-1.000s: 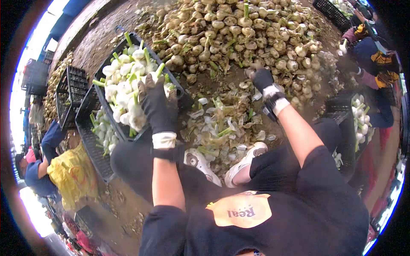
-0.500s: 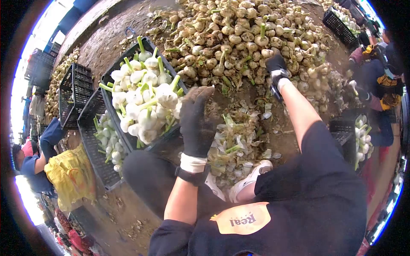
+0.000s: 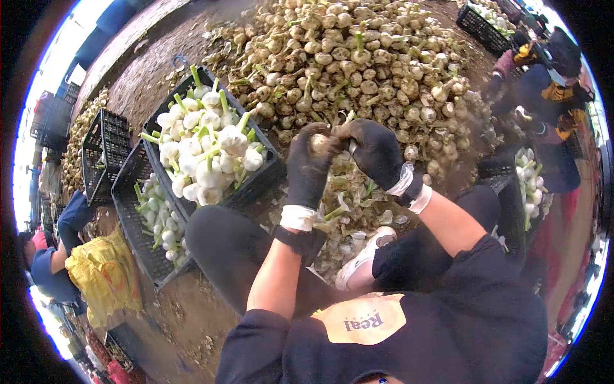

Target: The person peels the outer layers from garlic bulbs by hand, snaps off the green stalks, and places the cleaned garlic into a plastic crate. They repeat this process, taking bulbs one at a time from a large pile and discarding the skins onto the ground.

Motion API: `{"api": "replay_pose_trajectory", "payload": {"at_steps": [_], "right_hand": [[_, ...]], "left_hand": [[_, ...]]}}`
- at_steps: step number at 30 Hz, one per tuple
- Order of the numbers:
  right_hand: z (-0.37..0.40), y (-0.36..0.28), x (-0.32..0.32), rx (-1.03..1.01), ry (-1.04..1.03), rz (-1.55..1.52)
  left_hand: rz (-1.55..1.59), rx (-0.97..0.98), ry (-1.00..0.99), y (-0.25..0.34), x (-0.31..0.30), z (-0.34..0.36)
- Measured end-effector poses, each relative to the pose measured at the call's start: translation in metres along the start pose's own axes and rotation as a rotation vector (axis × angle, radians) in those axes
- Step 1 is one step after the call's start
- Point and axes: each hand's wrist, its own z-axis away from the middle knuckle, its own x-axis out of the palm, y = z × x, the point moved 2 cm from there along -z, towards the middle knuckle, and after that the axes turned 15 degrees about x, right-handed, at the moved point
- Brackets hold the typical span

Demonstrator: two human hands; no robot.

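Both hands wear dark gloves and meet above a heap of peelings (image 3: 345,201) between the legs. My left hand (image 3: 311,168) is wrapped round a garlic bulb (image 3: 318,144), whose pale side shows between the fingers. My right hand (image 3: 377,153) is closed beside the bulb's stem; what its fingers grip is mostly hidden. Beyond the hands rises a large pile of unpeeled garlic (image 3: 358,64). To the left, a black crate (image 3: 272,168) is heaped with white, trimmed garlic bulbs (image 3: 208,150).
A second black crate (image 3: 137,240) with fewer white bulbs (image 3: 163,217) lies at the left, near a yellow sack (image 3: 105,275). Another crate (image 3: 511,205) stands by the right knee. Co-workers sit at the far left (image 3: 54,262) and upper right (image 3: 550,121).
My right hand has come back from the pile to meet my left hand. My left hand, earlier raised with its palm partly hidden, now holds a bulb. The view has shifted slightly.
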Motion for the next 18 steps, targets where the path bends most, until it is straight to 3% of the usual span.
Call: {"api": "replay_pose_trajectory", "payload": {"at_steps": [1,2,3,4,5,6,7,8,9,10,11,12,13,15,16,17,18], "right_hand": [[0.006,0.005,-0.003,0.077,0.095,-0.085],[0.007,-0.002,-0.011,0.204,0.115,-0.196],[0.009,-0.007,-0.019,0.323,0.016,-0.193],[0.013,-0.009,-0.027,0.450,-0.069,-0.185],[0.025,0.030,0.003,0.259,-0.021,-0.597],[0.031,0.019,0.004,0.364,-0.158,-0.866],[0.030,0.046,0.044,0.294,-0.010,-0.758],[0.032,-0.001,0.002,0.558,-0.075,-0.732],[0.031,0.014,0.013,0.474,0.124,-0.682],[0.036,0.004,-0.007,0.582,-0.070,-0.850],[0.033,0.011,-0.005,0.560,-0.068,-0.830],[0.035,0.014,-0.004,0.580,-0.105,-0.892],[0.037,0.016,-0.003,0.594,-0.152,-0.957],[0.038,0.002,-0.007,0.567,-0.119,-1.065],[0.032,-0.005,-0.010,0.539,-0.105,-1.178],[0.028,-0.009,-0.020,0.452,-0.281,-1.160],[0.012,-0.016,-0.020,0.412,-0.308,-1.156]], "left_hand": [[0.110,-0.053,0.044,0.004,0.002,0.001],[-0.056,0.066,0.075,0.005,-0.003,0.000],[0.094,0.025,0.111,0.015,-0.006,0.000],[0.221,-0.253,0.180,0.023,-0.006,0.002],[0.240,-0.031,0.126,0.013,-0.004,0.007],[0.304,-0.032,0.077,0.027,0.003,0.004],[0.349,-0.025,0.017,0.029,0.013,0.008],[0.205,0.094,-0.112,0.031,0.022,0.013],[0.059,0.226,-0.226,0.033,0.029,0.017],[0.058,0.187,-0.248,0.033,0.031,0.019],[0.045,0.143,-0.260,0.035,0.033,0.020],[0.295,0.020,-0.191,0.046,0.037,0.019],[0.301,0.027,-0.203,0.044,0.039,0.019],[-0.101,0.238,-0.155,0.029,0.033,0.012],[-0.284,0.525,-0.154,0.024,0.030,0.004],[-0.508,0.353,-0.177,0.011,0.027,-0.004],[-0.527,0.374,-0.140,0.016,0.020,-0.017]]}}
